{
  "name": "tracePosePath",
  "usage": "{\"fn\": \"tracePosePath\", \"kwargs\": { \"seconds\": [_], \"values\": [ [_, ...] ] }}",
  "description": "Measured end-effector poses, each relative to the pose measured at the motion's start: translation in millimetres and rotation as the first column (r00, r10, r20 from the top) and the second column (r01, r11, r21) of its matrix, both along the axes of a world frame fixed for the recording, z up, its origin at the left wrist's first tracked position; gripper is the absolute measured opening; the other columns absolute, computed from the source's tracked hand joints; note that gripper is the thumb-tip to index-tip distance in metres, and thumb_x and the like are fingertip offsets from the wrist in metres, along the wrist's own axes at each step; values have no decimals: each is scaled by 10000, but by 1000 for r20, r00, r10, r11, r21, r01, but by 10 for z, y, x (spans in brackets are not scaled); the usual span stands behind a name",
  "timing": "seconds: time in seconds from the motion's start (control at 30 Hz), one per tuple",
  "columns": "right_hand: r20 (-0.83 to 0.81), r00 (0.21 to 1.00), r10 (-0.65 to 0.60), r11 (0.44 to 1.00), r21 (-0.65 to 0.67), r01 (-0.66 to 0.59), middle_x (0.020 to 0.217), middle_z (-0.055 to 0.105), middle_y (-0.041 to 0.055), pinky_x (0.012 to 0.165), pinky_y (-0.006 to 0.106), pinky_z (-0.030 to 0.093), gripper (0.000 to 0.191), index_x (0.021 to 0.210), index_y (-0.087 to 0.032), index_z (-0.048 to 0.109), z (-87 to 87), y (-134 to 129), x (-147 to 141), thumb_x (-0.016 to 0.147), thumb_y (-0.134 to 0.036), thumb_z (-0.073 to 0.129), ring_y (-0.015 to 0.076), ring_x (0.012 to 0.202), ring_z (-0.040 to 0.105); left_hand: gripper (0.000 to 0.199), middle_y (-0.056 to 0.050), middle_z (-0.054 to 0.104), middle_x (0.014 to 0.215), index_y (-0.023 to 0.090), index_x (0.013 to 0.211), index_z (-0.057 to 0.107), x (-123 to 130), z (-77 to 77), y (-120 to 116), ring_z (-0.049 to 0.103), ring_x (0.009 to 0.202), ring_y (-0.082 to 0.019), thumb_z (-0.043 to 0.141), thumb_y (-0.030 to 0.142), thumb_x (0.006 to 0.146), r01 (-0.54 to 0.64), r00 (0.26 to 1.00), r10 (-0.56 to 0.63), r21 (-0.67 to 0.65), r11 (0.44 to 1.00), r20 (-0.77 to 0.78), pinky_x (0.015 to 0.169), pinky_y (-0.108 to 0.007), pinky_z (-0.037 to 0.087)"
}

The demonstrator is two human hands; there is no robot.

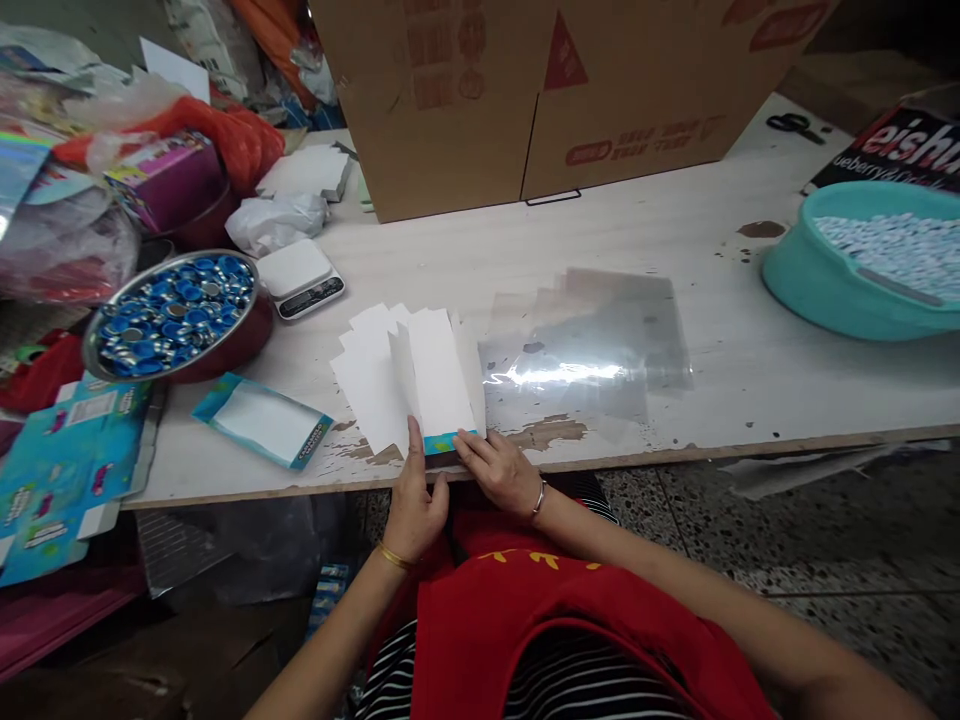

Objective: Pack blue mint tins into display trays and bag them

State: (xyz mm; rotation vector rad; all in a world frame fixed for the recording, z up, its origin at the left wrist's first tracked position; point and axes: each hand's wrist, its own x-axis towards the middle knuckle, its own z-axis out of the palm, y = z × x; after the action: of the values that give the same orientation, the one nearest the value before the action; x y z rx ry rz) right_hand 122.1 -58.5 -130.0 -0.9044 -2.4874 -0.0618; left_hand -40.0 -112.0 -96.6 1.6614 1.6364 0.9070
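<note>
A folding carton (439,365), white inside with a teal printed strip at its near end, lies partly folded at the table's front edge. My left hand (416,505) grips its near left corner, one finger upright along the raised left flap. The fingers of my right hand (501,472) press together on the teal strip at the near right corner. Fanned white cards (369,375) lie just left of the carton, partly under it. To its right are overlapping clear plastic sheets (585,340). A teal carton with a white panel (262,418) lies farther left.
A bowl of blue caps (259,335) and a white digital scale (296,268) stand at left, near flattened teal cartons (71,465). A large cardboard box (465,130) stands at the back. At right are a turquoise basin (810,275) of small wrapped pieces and scissors (796,126).
</note>
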Motion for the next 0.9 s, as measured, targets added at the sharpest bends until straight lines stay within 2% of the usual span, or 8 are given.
{"fn": "tracePosePath", "kwargs": {
  "seconds": [0.13,0.23,0.33,0.43,0.6,0.77,0.83,0.9],
  "values": [
    [14,996,-83,993,-81,84,892,658,84,625,331,394,249,1047,-150,641,56,20,-88,920,-149,427,208,727,462,848,-158,168,1543,193,1485,-34,-116,204,78,276,1381,-291,514,188,837,93,957,-66,83,992,-281,1090,-469,336],
    [29,992,-123,984,-126,126,799,624,62,616,327,361,204,905,-173,650,90,23,-146,905,-143,448,210,720,450,529,-191,336,1456,133,1355,376,-89,422,204,317,1347,-324,502,155,842,197,803,-90,121,973,-589,1064,-495,345],
    [54,990,-128,979,-153,135,770,602,63,614,324,357,205,799,-169,625,94,30,-158,883,-111,446,211,719,453,219,-172,627,1078,113,974,612,47,580,400,578,1046,-298,428,103,857,349,535,-372,-203,915,-758,897,-453,467],
    [33,992,-120,972,-202,124,781,597,77,646,330,395,224,804,-158,605,55,31,-128,872,-87,404,217,733,471,269,-161,658,920,91,905,627,176,637,606,628,912,-283,359,91,878,325,369,-571,-474,819,-734,794,-416,490],
    [-280,954,-107,962,-272,29,1232,509,143,862,394,467,380,1236,-167,444,-67,2,-88,867,-99,382,233,1067,507,271,-160,678,999,108,1028,645,195,599,884,645,943,-272,452,218,872,285,345,-704,-645,709,-621,762,-349,494],
    [-459,881,-116,961,-276,-18,1459,238,141,986,458,430,703,1460,-284,52,-72,-9,-95,887,-127,426,260,1340,302,211,-91,714,927,183,913,698,110,557,1130,662,855,-239,582,296,778,310,331,-803,-747,588,-495,742,-320,496],
    [-493,851,-181,922,-387,-28,1480,195,157,972,472,442,828,1470,-269,-75,-19,33,-74,875,-211,498,283,1319,329,197,-69,719,875,198,878,702,96,566,1186,664,803,-230,603,306,747,301,337,-820,-772,560,-464,705,-311,502],
    [-497,809,-314,823,-567,-30,1456,240,178,883,429,501,901,1467,-240,-135,54,121,-43,865,-312,532,261,1170,481,187,-70,720,872,193,876,700,123,583,1183,665,799,-231,595,268,740,283,347,-813,-774,566,-468,691,-308,504]
  ]
}}
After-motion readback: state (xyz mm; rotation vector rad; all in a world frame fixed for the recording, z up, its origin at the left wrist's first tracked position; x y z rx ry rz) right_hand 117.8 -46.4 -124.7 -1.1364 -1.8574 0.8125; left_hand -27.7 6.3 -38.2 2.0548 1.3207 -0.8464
